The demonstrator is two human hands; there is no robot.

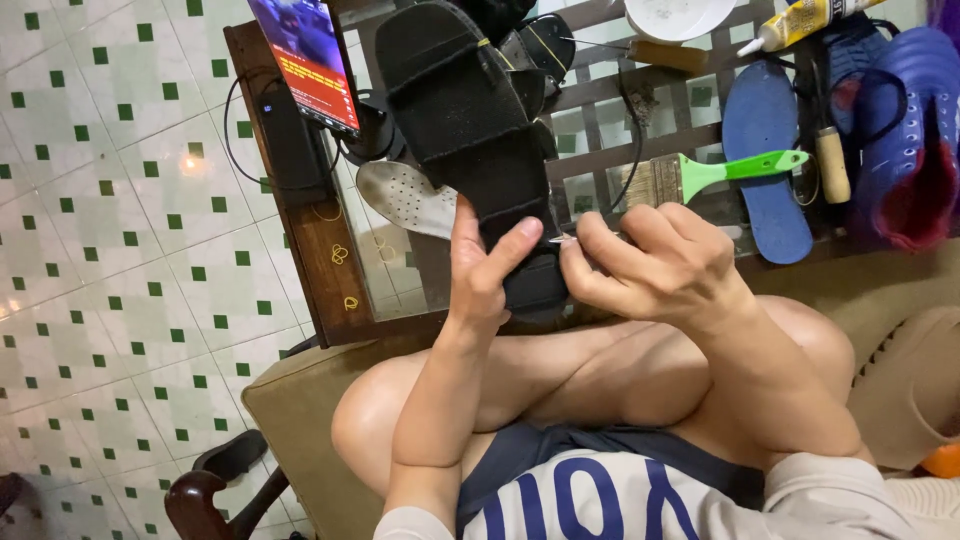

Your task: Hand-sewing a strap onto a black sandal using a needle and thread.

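A person seated on a tan cushion holds a black sandal (470, 120) upright above their bare knees. The sandal's long axis runs from its heel end, low and close to the body, up and away toward the far edge of the glass-topped worktop (400, 270). The left hand (478, 268) grips the heel end from the left side, fingers wrapped behind, thumb pressed flat on the dark, fuzzy footbed. The right hand (660, 262) sits just to the right of that heel, fingers clenched in a pinch on a thin, pale, metallic-looking sliver (560, 239) whose tip touches the sandal's right edge; what it is cannot be told. Both hands are at the heel, the left the one bearing the weight.

On the worktop behind lie a grey perforated insole (405, 197) near the left edge, a green-handled bristle brush (700, 175), a smooth blue insole (765, 160), a blue clog (915, 130) at the right, and a glue bottle (800, 20) by the far edge.
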